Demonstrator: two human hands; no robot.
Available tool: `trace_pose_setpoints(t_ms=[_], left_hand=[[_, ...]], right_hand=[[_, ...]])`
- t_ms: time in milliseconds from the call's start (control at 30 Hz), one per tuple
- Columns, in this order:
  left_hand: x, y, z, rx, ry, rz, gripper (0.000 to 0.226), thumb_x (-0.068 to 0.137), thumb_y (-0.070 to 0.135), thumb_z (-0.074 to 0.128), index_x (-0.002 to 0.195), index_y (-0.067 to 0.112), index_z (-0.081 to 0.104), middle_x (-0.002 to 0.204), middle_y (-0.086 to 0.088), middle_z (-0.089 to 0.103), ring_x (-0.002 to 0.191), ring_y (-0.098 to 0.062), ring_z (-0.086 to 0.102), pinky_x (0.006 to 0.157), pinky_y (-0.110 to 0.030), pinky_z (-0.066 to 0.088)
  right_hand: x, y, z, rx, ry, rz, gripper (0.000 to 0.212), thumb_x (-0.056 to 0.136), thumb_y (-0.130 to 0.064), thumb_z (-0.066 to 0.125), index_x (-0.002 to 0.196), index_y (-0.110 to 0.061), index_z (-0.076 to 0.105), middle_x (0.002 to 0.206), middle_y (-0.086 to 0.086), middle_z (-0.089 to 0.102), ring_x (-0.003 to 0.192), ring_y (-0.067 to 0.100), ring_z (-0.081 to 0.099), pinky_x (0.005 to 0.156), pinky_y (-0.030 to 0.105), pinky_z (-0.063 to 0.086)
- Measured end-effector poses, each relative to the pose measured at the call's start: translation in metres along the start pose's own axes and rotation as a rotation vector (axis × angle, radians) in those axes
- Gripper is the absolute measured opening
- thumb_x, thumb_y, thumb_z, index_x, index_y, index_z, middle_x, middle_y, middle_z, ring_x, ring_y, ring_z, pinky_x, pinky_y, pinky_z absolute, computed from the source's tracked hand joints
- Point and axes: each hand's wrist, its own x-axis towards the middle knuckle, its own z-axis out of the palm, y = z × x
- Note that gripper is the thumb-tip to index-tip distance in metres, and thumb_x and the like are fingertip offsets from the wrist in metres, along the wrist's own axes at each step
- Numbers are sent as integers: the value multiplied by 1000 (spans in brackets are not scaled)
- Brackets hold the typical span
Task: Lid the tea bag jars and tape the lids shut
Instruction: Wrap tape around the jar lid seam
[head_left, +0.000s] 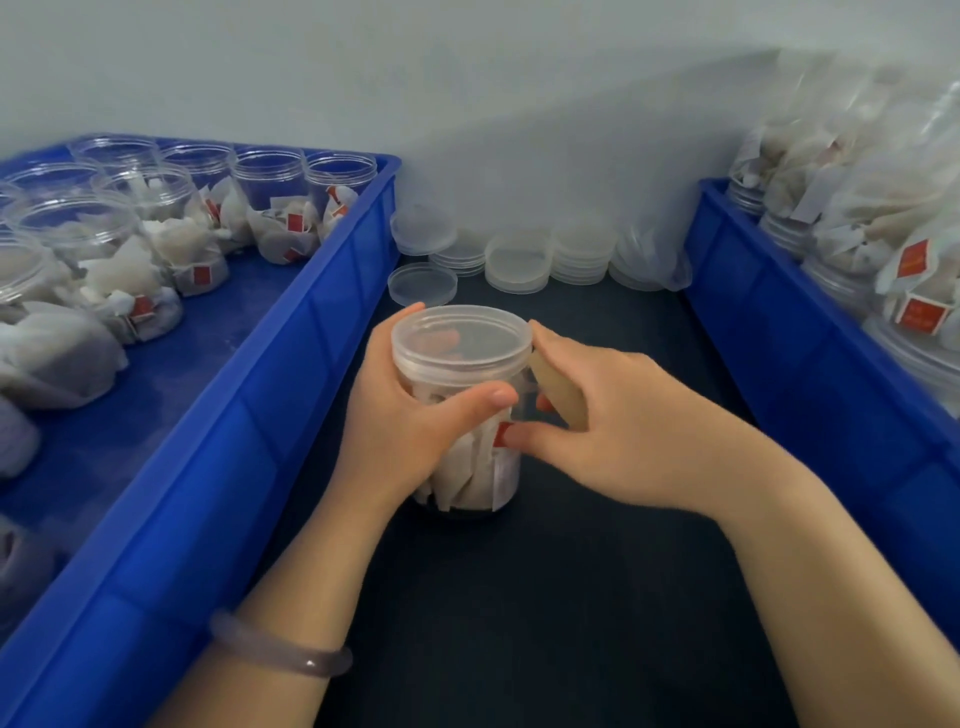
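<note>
Clear round plastic jar (467, 467) of white tea bags stands upright on the black tabletop (545, 597). A translucent round plastic lid (460, 338) is already seated on its mouth.

Left hand (400, 426): curled round the jar body just below the lid, thumb across the near face, fingers round the far side. Firm wrap, and it has hold of the jar only.

Right hand (613, 431): comes in from the jar's right, palm turned toward it. It pinches a short tan tape strip (561, 389), with the thumb tip low against the near-right wall. The fingers behind the strip are mostly hidden.

Key relation: the lid-to-jar seam lies directly left of the right-hand pinch. The strip's long axis runs top to bottom, tilted. Its upper end touches the lid skirt and its lower end slants outward toward the palm. Whether any of it is already stuck to the wall, I cannot tell. The right hand is nearer the seam; the left only steadies.

Judgement: taping is in hand. The next move calls for pressing the strip inward and down across the seam while the left hand keeps the jar from turning.

Beyond the grip: stacks of spare clear lids (519, 260). To either side is a blue plastic crate (311, 338).
</note>
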Motion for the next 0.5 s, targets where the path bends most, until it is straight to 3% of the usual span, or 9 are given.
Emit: trace_pose_setpoints(t_ms=[67, 133, 233, 367, 500], left_hand=[[2, -1, -2, -12, 22, 6, 81, 49, 61, 72, 120, 28, 52, 102, 21, 64, 97, 14, 58, 74, -3, 44], [5, 0, -5, -65, 5, -24, 69, 51, 61, 71, 111, 29, 58, 97, 16, 69, 95, 4, 64, 75, -13, 51], [5, 3, -8, -175, -95, -78, 70, 47, 66, 75, 105, 28, 62, 97, 8, 72, 94, -12, 68, 73, -23, 55], [2, 6, -3, -292, -195, -129, 86, 40, 75, 77, 104, 19, 63, 91, 0, 74, 87, -16, 71, 68, -25, 55], [3, 6, -4, -371, -282, -132, 98, 42, 71, 80, 114, 9, 59, 95, -5, 73, 91, -20, 69, 73, -30, 54]], right_hand=[[-2, 2, -8, 96, -46, 34, 65, 78, -54, 61, 138, -47, 36, 91, -15, 64, 76, 2, 62, 68, 25, 52], [-7, 0, -16, 187, -34, 55, 69, 65, -67, 61, 129, -58, 38, 72, -12, 68, 57, -2, 62, 51, 14, 45], [-12, 1, -27, 157, 32, 43, 59, 48, -79, 50, 104, -61, 53, 63, -18, 68, 59, -7, 62, 55, 15, 41], [-14, 7, -32, 177, 120, 83, 70, 47, -78, 51, 107, -46, 64, 58, -15, 67, 51, -7, 59, 56, 17, 38], [-11, 10, -32, 234, 53, 81, 66, 47, -76, 54, 107, -49, 62, 60, -12, 68, 46, -2, 57, 49, 14, 41]])
